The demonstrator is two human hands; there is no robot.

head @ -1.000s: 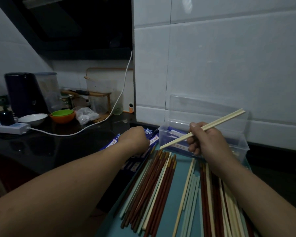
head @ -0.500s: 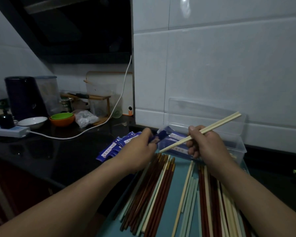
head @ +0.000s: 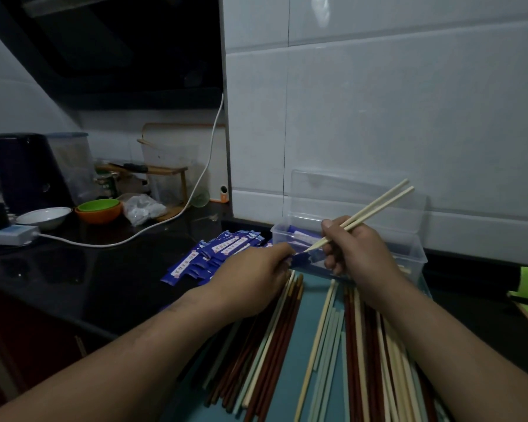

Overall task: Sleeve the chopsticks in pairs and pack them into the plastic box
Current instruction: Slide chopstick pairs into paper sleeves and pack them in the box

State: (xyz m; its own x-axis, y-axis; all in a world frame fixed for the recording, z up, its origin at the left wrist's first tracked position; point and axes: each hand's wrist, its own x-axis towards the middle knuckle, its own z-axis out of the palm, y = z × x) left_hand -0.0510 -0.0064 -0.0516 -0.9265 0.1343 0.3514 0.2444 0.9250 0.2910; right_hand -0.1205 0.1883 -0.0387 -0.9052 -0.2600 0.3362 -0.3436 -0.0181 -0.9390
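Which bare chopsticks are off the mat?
The cream pair in the right hand, tips at the blue sleeve the left hand pinches; the rest lie on the teal mat.

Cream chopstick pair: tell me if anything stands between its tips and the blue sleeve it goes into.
Nothing visible does. The right hand holds the cream chopstick pair with its tips at the end of the blue sleeve, which the left hand pinches in front of the plastic box.
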